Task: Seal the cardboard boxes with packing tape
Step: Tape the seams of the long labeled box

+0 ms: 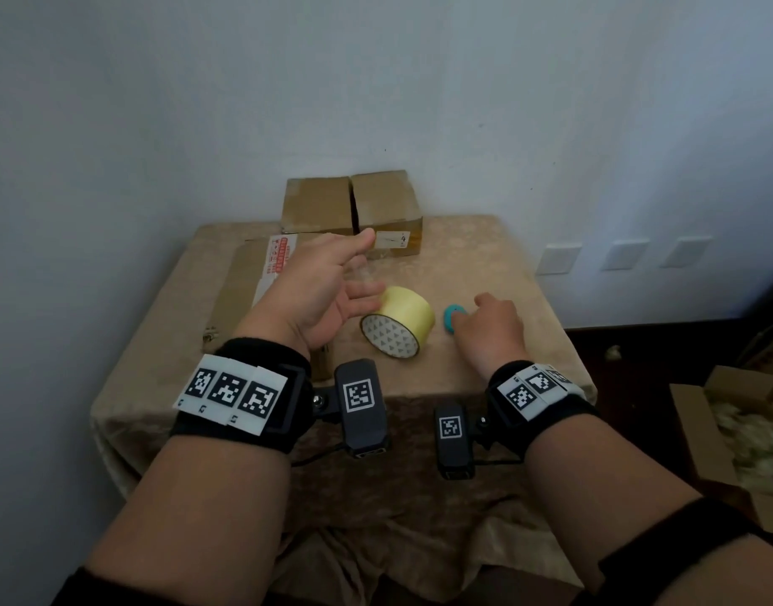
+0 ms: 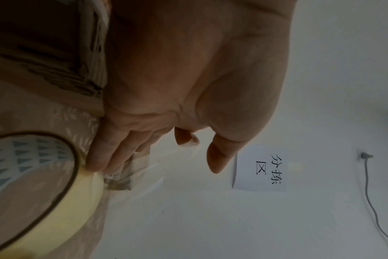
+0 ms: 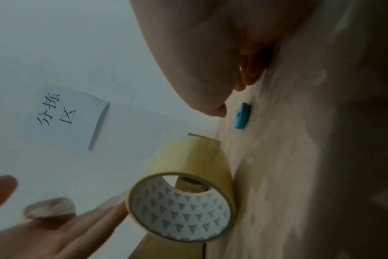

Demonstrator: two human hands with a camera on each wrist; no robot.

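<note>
**Hands at the tape roll, boxes not yet sealed**

The two forearms fill the near edge of the head view, each with a black wristband and camera. Ahead of them, the left hand (image 1: 327, 295) is held palm up with fingers spread wide and straight; its fingertips (image 2: 95, 164) touch the side of the tape roll (image 1: 397, 323), which lies on its rim on the table (image 1: 485, 255). A clear strip of tape (image 2: 131, 168) seems to run from the roll to that hand, though blur makes this uncertain. The right hand (image 1: 491, 330) rests knuckles up, fingers curled down beside a small blue cutter (image 1: 453, 318); whether it pinches the cutter I cannot tell.

One flat box (image 1: 253, 286) lies under the left arm; another box (image 1: 354, 212) stands at the back by the wall.

To do this step well, I would steady the roll with the left fingers, keep the free strip taut and off the cloth, and bring the cutter up only once the roll is firmly held.
</note>
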